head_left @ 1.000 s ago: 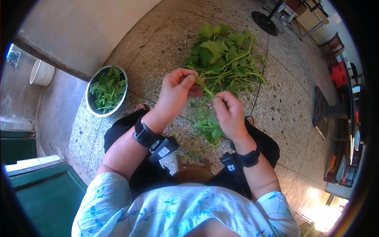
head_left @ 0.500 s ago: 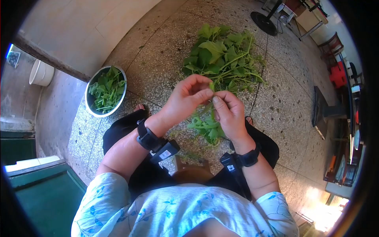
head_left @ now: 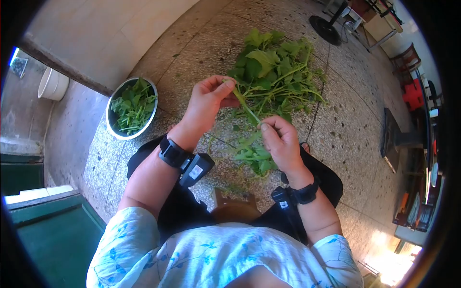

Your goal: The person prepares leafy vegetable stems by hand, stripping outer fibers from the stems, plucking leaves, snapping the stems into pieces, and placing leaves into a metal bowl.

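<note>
A green leafy stem (head_left: 247, 108) stretches between my two hands, slanting down to the right. My left hand (head_left: 211, 98) pinches its upper end between thumb and fingers. My right hand (head_left: 283, 141) is closed on the lower part, and leaves (head_left: 257, 156) hang below and beside that hand. Just beyond, a large heap of leafy greens (head_left: 278, 67) with long stems lies on the floor. Whether the leaves under my right hand all belong to the held stem, I cannot tell.
A metal basin (head_left: 109, 122) holding picked greens stands on the speckled floor (head_left: 168, 67) at the left. Between my knees is a small wooden stool (head_left: 233, 211). A white bucket (head_left: 53, 84) sits farther left, a black stand base (head_left: 325, 30) at the back right.
My hands have drawn apart. The left moved left and slightly up with the stem's end, while the right stayed nearly in place, so the stem now shows stretched between them.
</note>
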Available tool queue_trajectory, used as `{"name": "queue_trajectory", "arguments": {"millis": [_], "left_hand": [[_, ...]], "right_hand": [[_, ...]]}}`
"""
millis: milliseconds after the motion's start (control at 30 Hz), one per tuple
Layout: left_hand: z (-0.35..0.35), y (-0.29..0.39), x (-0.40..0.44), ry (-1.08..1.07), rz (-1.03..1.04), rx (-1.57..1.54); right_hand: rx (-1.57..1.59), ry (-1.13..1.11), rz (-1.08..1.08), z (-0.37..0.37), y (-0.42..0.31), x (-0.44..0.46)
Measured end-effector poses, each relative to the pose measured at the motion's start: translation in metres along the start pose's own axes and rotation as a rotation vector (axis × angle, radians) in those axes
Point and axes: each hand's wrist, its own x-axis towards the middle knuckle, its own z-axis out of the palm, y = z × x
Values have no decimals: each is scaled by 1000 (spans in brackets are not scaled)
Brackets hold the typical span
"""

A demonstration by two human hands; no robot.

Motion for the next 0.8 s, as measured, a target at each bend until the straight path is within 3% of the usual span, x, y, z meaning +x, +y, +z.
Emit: {"name": "queue_trajectory", "arguments": {"millis": [267,400,467,600,667,733,767,800], "left_hand": [[-35,11,13,126,98,-19],[-46,21,15,235,133,-60],[-48,25,13,210,124,-113],[-37,20,7,99,82,-284],[-28,11,3,41,74,-344],[-18,1,-1,-17,62,-409],[-15,-2,-2,-76,62,-406],[-12,-4,-3,-132,63,-401]], "right_hand": [[-20,-17,58,-10,6,-9],[-184,-89,53,-21,11,-10],[-449,-252,17,-25,18,-9],[-417,-134,-76,-24,29,0],[-367,-108,-128,-17,18,2],[117,7,53,-8,3,2],[321,47,8,-7,5,3],[313,61,1,-8,2,6]]}}
